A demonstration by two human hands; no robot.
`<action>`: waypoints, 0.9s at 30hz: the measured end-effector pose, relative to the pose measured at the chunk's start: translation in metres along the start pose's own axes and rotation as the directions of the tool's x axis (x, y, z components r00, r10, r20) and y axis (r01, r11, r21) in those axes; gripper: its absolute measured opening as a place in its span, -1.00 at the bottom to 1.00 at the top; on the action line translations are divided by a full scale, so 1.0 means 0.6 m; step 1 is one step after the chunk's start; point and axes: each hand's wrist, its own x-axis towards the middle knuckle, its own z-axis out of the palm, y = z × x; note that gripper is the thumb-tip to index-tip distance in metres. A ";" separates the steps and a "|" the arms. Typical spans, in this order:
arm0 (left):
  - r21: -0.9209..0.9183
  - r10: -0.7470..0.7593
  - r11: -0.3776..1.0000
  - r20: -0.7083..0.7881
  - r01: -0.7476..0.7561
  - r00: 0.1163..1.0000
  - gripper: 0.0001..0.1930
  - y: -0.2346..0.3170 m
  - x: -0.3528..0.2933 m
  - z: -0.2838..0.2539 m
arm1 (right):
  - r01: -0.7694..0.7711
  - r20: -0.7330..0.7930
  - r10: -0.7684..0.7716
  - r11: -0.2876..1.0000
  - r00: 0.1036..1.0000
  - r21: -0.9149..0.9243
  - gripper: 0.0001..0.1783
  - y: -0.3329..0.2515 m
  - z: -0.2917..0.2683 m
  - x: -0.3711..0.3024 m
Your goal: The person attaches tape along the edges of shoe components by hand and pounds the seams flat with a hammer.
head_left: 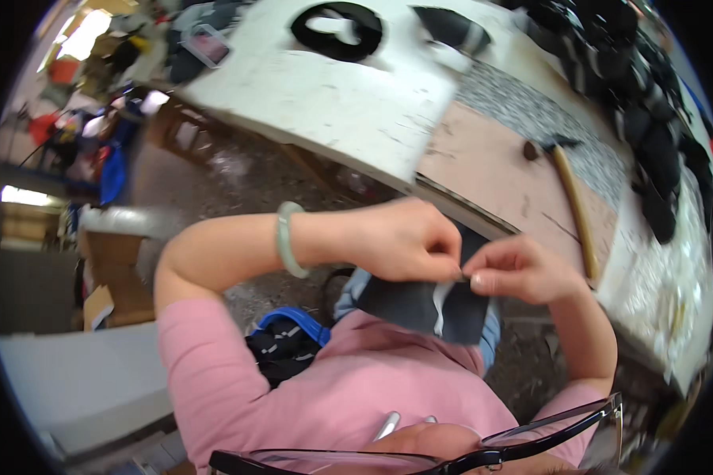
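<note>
A dark, flat piece of sheet material (408,305), leather-like, hangs over my lap. A narrow white strip (440,310) runs down its face. My left hand (408,240), a pale green bangle (286,239) on its wrist, is closed in a pinch at the piece's upper part. Close beside it, almost touching, my right hand (515,269) pinches the same area between thumb and forefinger. The fingers cover exactly what is gripped there, and the left hand is slightly blurred.
A hammer (574,210) lies on a pinkish board (491,162) at the worktable's right. A black disc (337,32) and a dark cut piece (453,30) lie on the white tabletop (348,103). Dark items (650,134) and clear plastic (661,293) crowd the far right.
</note>
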 end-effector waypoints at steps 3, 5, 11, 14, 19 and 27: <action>-0.100 -0.073 0.992 0.037 0.076 0.997 -0.72 -0.019 0.048 -0.030 | 0.008 -0.073 0.002 0.989 0.997 0.147 -0.70 0.016 -0.049 -0.009; -0.133 -0.060 0.989 0.092 0.072 0.994 -0.73 -0.032 0.081 -0.045 | -0.035 -0.218 0.051 0.997 0.975 0.076 -0.71 0.024 -0.065 -0.009; 0.225 0.075 0.970 0.076 -0.090 0.994 -0.79 -0.072 0.162 -0.085 | -0.049 -0.505 -0.063 0.977 0.861 -0.207 -0.75 0.037 -0.092 0.013; 0.319 0.114 0.940 0.030 -0.118 0.993 -0.79 -0.091 0.197 -0.097 | -0.159 -0.608 -0.138 0.898 0.781 -0.409 -0.78 0.009 -0.098 0.029; 0.290 0.098 0.952 0.024 -0.101 0.995 -0.81 -0.110 0.235 -0.117 | -0.078 -0.574 -0.393 0.774 0.719 -0.628 -0.82 0.034 -0.129 0.059; 0.578 0.697 0.517 0.144 -0.631 0.703 -0.72 -0.083 0.194 -0.084 | -0.088 -0.514 -0.350 0.756 0.783 -0.649 -0.84 0.025 -0.142 0.066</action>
